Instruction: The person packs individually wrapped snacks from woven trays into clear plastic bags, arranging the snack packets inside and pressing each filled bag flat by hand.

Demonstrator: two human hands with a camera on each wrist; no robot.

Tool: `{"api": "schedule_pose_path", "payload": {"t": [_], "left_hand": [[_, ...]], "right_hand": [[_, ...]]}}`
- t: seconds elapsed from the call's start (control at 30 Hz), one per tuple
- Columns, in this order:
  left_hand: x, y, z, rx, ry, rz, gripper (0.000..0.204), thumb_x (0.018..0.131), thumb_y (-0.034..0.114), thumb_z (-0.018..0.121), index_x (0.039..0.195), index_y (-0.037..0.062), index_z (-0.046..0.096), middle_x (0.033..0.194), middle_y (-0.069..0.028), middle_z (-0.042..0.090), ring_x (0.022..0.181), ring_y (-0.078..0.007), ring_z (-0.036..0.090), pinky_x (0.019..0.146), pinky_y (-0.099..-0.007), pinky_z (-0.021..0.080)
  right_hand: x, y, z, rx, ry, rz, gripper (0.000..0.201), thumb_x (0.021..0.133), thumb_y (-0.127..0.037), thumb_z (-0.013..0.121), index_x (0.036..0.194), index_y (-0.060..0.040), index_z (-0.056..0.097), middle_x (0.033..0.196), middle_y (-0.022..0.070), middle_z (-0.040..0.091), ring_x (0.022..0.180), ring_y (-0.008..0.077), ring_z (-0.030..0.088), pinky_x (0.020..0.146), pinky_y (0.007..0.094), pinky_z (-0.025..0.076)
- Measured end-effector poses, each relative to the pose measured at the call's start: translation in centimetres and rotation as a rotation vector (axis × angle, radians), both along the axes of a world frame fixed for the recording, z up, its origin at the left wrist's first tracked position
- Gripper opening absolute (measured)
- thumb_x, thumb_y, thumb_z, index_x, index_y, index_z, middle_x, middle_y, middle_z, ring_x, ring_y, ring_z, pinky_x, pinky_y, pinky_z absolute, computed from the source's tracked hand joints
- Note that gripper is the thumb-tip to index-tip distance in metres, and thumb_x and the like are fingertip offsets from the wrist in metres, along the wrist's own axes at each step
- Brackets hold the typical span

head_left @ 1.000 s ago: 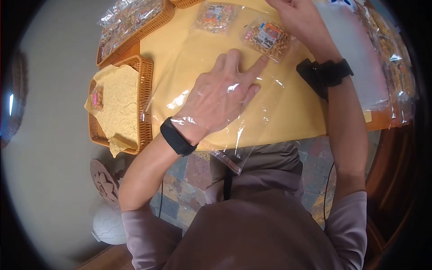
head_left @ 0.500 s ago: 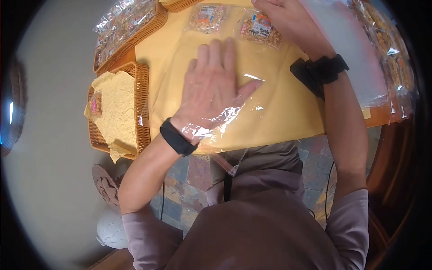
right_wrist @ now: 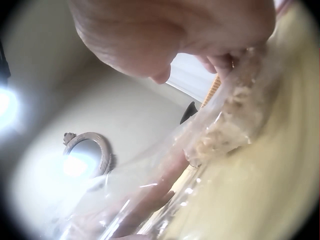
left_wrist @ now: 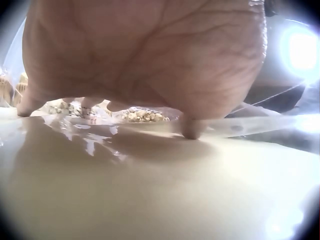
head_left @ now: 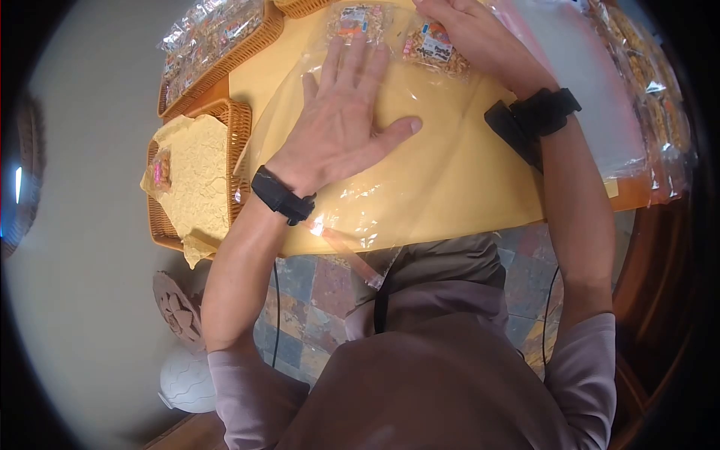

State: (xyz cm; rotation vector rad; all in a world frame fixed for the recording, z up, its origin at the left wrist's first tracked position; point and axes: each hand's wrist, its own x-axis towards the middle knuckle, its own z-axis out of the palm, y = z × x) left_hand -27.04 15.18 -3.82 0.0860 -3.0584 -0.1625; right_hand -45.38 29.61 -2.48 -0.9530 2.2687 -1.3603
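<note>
The left hand (head_left: 337, 116) is spread wide; I can't tell if the right hand (head_left: 484, 37) grips. The clear bag (head_left: 363, 220) hangs over the counter's (head_left: 491, 191) near edge, so a bump could slide it off.

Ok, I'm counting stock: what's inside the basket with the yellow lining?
One small pink-labelled packet lies on the yellow lining of the wicker basket. The lining covers most of the bottom; anything underneath cannot be seen.

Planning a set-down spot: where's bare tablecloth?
Largest: yellow tablecloth between clear plastic bag and black wristband, to the near edge. Smaller: between packet-filled basket, lined basket and bag. Crowded: middle, bag and left hand; far side, nut packets and right hand; right, translucent plastic.
</note>
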Motion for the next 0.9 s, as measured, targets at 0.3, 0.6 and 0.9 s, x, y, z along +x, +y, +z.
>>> {"api": "schedule_pose_path", "payload": {"t": [0.3,0.6,0.9], "left_hand": [[0.4,-0.6,0.7,0.049,0.045,-0.074,0.097,0.086,0.053,0.072,0.158,0.0017,0.031,0.159,-0.0342,0.027,0.152,-0.0511,0.019,0.119,-0.069,0.02],[-0.4,-1.3,-0.2,0.084,0.087,-0.119,0.101,0.087,0.055,0.073,0.159,-0.0014,0.029,0.167,-0.0291,0.018,0.156,-0.0469,0.014,0.126,-0.0513,0.022],[0.3,-0.3,0.5,0.067,0.02,-0.152,0.098,0.09,0.054,0.069,0.159,-0.001,0.029,0.168,-0.0237,0.022,0.157,-0.0458,0.011,0.126,-0.0529,0.022]], "right_hand": [[-0.9,0.1,-1.4,0.031,-0.08,0.085,0.071,0.109,-0.042,0.045,0.153,0.0121,0.031,0.155,0.0308,0.042,0.146,0.0355,0.042,0.12,0.0378,0.035],[-1.0,0.1,-1.9,-0.024,-0.141,0.081,0.07,0.109,-0.04,0.047,0.154,0.0109,0.03,0.154,0.0311,0.043,0.145,0.0356,0.043,0.119,0.0369,0.035],[-1.0,0.4,-1.4,-0.042,-0.092,0.013,0.067,0.108,-0.039,0.05,0.153,0.0082,0.035,0.149,0.0287,0.05,0.137,0.0334,0.051,0.114,0.0368,0.041]]}}
